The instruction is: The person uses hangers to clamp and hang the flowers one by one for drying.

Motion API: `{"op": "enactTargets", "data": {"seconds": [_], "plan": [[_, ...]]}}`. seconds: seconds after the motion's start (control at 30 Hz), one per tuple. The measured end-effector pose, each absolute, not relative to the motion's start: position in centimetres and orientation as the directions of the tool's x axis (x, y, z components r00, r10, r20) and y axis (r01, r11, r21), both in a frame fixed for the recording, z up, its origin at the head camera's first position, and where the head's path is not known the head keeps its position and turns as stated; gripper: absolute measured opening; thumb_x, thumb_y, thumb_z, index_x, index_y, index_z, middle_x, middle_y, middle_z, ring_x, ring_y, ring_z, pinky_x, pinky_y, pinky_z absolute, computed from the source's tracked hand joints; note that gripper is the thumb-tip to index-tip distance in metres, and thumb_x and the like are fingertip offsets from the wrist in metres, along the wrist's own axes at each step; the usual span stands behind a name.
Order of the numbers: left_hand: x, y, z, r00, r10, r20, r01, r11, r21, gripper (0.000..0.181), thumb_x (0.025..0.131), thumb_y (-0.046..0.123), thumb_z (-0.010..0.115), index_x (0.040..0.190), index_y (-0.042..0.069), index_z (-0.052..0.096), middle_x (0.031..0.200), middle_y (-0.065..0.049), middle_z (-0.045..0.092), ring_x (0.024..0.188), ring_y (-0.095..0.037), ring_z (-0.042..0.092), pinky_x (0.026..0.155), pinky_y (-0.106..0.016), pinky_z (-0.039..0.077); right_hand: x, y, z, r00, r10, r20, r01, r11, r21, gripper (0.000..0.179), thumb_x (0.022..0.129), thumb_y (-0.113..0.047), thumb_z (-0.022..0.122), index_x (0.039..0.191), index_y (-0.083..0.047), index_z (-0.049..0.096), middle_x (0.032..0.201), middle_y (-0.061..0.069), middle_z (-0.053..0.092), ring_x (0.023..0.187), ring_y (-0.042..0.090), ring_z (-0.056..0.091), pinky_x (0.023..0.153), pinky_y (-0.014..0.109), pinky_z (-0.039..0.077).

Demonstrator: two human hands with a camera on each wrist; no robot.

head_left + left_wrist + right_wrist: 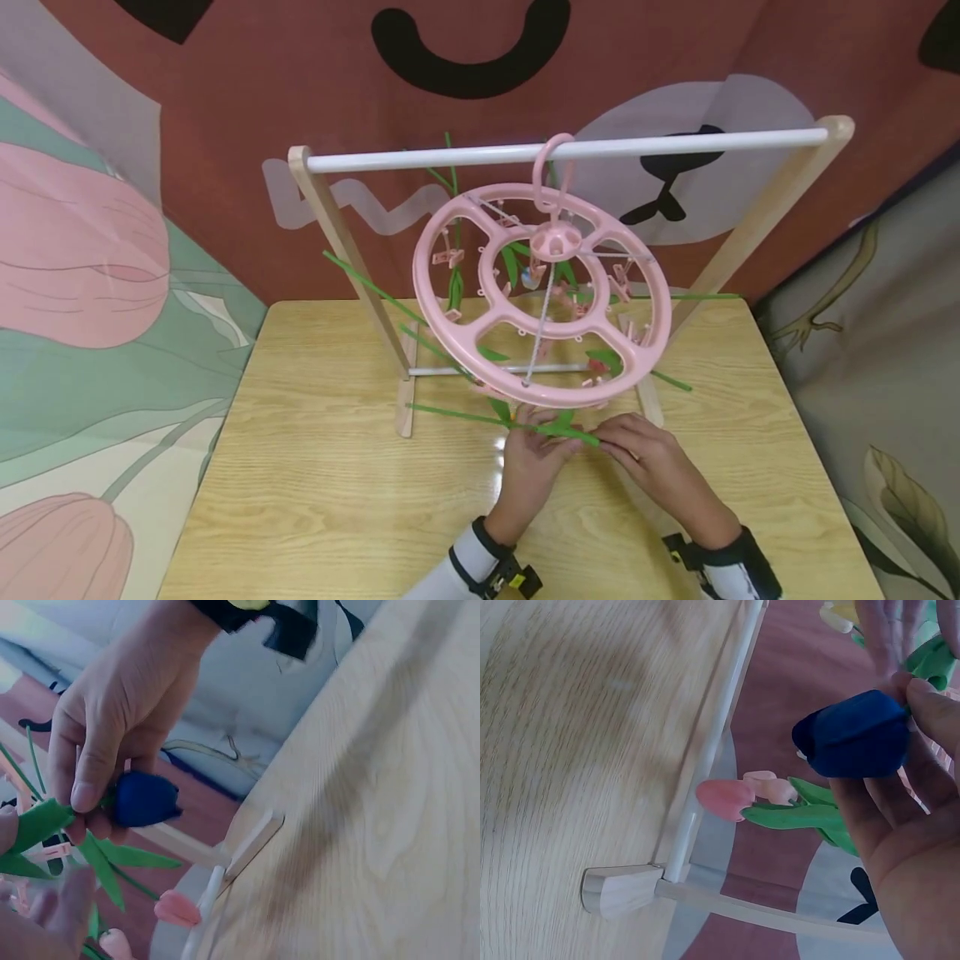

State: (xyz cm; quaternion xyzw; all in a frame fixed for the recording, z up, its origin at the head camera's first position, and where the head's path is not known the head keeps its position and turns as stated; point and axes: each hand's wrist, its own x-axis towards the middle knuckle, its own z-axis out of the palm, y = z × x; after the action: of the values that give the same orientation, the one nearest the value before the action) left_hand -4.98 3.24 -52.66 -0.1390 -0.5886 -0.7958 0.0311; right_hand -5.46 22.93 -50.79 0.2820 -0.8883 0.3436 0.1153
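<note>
My right hand (660,467) pinches the green stem of a blue tulip (862,735) just behind the bloom, thumb against fingertips. The bloom points down toward the table in both wrist views; my right hand hides it in the head view. Facing it, my left hand (528,467) is under the front rim of a pink round hanger (480,354), fingers extended behind the tulip's stem and leaf (41,825). Its thumb is close to that leaf, and its fingers are blurred in the left wrist view. Pink clips (448,257) hang from the hanger above the hands.
The hanger hooks over a white bar (420,158) on a wooden stand (757,217). Several green stems stick out around it, and a pink tulip (724,799) hangs near the lower white rod (705,772). The stand's feet rest on a wooden table (315,500), with a printed cloth (315,75) behind.
</note>
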Motion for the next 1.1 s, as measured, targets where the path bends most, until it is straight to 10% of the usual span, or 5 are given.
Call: {"op": "enactTargets", "data": {"seconds": [0.33,0.6,1.1], "plan": [[-5.5,2.7,-53.0,-0.891,0.153,0.427,0.399,-0.184,0.898,0.019,0.084,-0.003,0.07,0.102,-0.008,0.07,0.101,-0.022,0.071,0.094,-0.023,0.068,0.078,-0.035,0.063,-5.3,23.1,-50.1,-0.82,-0.412,0.398,-0.572,0.602,-0.556,0.03,0.082,-0.001,0.073,0.11,-0.013,0.07,0.11,0.002,0.068,0.099,0.016,0.065,0.079,0.022,0.058],[-6.0,3.0,-52.6,-0.871,0.14,0.471,0.462,-0.097,0.882,0.013,0.081,-0.004,0.072,0.094,-0.005,0.072,0.093,-0.019,0.071,0.085,-0.021,0.066,0.069,-0.03,0.064,-6.2,22.3,-47.2,-0.823,-0.314,0.474,-0.56,0.592,-0.58,0.071,0.072,0.001,0.08,0.137,-0.008,0.051,0.115,0.005,0.064,0.098,0.018,0.062,0.079,0.029,0.057],[-5.6,3.5,-50.2,-0.818,0.187,0.544,0.539,-0.08,0.838,0.008,0.079,-0.011,0.071,0.087,-0.008,0.071,0.087,-0.019,0.072,0.076,-0.02,0.066,0.062,-0.025,0.062,-7.6,19.4,-45.5,-0.8,-0.288,0.527,-0.524,-0.093,-0.847,0.05,0.077,0.028,0.061,0.124,0.02,0.046,0.121,0.011,0.062,0.102,0.014,0.062,0.082,0.016,0.056]]}}
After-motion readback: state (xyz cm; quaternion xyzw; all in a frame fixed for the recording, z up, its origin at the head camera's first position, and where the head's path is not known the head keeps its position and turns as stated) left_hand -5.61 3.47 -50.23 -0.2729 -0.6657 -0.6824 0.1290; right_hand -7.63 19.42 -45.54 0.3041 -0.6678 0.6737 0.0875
